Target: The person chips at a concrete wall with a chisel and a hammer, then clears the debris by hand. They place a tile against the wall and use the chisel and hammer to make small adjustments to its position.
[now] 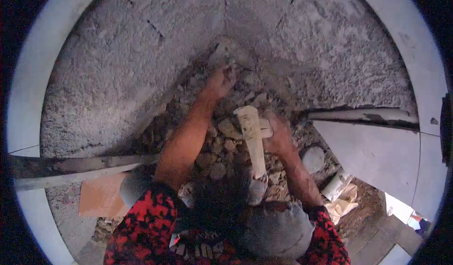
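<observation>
The fingers (231, 71) of the left hand (220, 84) reach into rubble (229, 145) by the wall corner (224, 25); the right hand (279, 136) is at a pale block (265, 128). Blur hides whether either set is parted or closed. Shifting stones could pinch fingers; a bump could tip the long pale piece (253, 140) beside the block, tapered and dark-smudged.

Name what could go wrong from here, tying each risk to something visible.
The bare left hand is down among rough stones and could get scraped or pinched. The right hand is close beside a long pale piece; if that slips, it might knock the fingers. The stones look loose, so they could shift.
</observation>
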`<state>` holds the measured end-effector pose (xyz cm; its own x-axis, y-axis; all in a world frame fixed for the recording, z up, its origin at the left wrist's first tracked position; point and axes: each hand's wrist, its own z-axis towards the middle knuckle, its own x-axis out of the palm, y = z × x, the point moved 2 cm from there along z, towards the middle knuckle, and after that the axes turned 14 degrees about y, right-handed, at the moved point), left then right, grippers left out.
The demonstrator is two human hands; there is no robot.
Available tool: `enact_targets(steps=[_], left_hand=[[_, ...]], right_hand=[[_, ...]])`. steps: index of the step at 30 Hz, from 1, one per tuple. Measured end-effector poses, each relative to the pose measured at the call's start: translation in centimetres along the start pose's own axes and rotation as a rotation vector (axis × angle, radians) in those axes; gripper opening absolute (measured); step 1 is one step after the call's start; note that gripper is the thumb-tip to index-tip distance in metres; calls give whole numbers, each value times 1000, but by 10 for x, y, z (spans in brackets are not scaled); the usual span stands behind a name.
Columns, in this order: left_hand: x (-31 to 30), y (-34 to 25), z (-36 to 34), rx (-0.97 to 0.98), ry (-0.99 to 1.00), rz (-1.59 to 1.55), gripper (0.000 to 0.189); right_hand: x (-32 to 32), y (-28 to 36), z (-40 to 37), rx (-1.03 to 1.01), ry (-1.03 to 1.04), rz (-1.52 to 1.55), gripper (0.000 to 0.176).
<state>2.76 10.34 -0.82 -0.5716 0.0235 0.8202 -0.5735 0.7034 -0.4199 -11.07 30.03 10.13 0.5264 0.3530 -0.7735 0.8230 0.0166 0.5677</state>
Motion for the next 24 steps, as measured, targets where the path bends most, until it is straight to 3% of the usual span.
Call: enact_targets(steps=[2,4,6,7,9,10,12,15,19,21,24], left_hand=[[29,-9,-23,-11,-22,193,25],[23,-4,-32,-35,-45,283,27],[32,-17,-35,571,225,1569,26],[37,-17,-36,575,223,1564,26],[42,-18,-32,360,187,967,25],[47,-20,-34,360,186,964,25],[49,-22,-32,108,115,731,25],[39,-25,-29,110,210,722,25],[44,-25,-34,177,194,753,24],[49,-26,-38,-7,-1,578,22],[59,-27,-40,-73,-61,520,20]], right_hand=[[-5,2,0,-21,-57,139,53],[9,-4,-11,99,-46,299,48],[12,-8,-11,80,-90,293,45],[11,-6,-13,79,-88,287,45],[12,0,-14,94,-66,358,44],[11,4,-14,95,-63,356,44],[10,7,-12,145,-36,336,44],[12,5,-9,211,74,379,54],[21,0,-1,136,38,278,59],[21,0,2,245,145,327,62],[22,3,1,201,97,322,64]])
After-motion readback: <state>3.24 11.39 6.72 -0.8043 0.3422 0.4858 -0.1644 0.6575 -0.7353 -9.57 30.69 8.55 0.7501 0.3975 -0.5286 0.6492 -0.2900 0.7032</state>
